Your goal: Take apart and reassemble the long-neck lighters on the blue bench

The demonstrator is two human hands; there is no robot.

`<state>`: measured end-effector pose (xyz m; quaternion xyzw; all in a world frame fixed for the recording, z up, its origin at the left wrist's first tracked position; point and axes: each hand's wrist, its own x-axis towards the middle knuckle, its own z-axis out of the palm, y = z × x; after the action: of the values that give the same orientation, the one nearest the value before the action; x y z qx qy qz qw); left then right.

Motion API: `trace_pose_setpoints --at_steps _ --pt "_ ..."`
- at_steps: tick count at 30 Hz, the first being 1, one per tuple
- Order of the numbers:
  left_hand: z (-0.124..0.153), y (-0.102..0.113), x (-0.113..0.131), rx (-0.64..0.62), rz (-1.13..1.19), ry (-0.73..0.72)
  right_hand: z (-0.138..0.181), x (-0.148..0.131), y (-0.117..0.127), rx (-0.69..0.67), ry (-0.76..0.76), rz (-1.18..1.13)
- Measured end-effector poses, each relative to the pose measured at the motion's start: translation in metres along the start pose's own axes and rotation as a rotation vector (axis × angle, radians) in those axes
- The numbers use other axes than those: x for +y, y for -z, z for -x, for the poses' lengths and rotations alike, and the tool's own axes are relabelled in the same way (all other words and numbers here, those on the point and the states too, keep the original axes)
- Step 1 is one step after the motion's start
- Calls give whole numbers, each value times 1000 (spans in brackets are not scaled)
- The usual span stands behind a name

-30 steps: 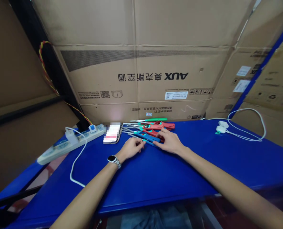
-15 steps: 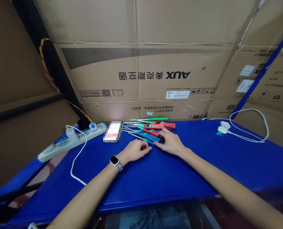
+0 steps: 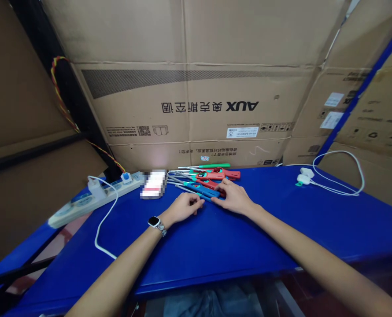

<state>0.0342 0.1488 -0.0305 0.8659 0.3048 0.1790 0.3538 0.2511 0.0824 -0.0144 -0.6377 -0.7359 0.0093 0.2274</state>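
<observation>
A bunch of long-nozzle lighters (image 3: 206, 175) with red, blue and green handles lies on the blue table (image 3: 216, 237), their metal tubes pointing left. My left hand (image 3: 183, 207), with a watch on its wrist, is curled, and its fingertips pinch the nearest lighter (image 3: 201, 195) where the thin tube meets the teal handle. My right hand (image 3: 234, 198) lies over the handle end of that same lighter, fingertips pressing it just right of my left hand. The handle is mostly hidden under my right palm.
A white power strip (image 3: 93, 198) with a plug and white cable lies at the left. A blurred small object (image 3: 153, 184) sits beside the lighters. A white charger and looped cable (image 3: 328, 176) lie at the right. Large cardboard boxes (image 3: 196, 110) wall the table's back.
My left hand slid a little right along the nearest lighter, then drew back left. My right hand stayed on the handle. The view shifted slightly.
</observation>
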Motion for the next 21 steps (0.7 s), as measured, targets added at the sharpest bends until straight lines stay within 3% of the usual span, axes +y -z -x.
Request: trace_pose_setpoints --at_steps 8,21 --pt "8 7 20 -51 -191 -16 0 -3 -1 17 2 19" --pt "8 7 22 -73 -294 42 2 -3 -1 24 1 -1"
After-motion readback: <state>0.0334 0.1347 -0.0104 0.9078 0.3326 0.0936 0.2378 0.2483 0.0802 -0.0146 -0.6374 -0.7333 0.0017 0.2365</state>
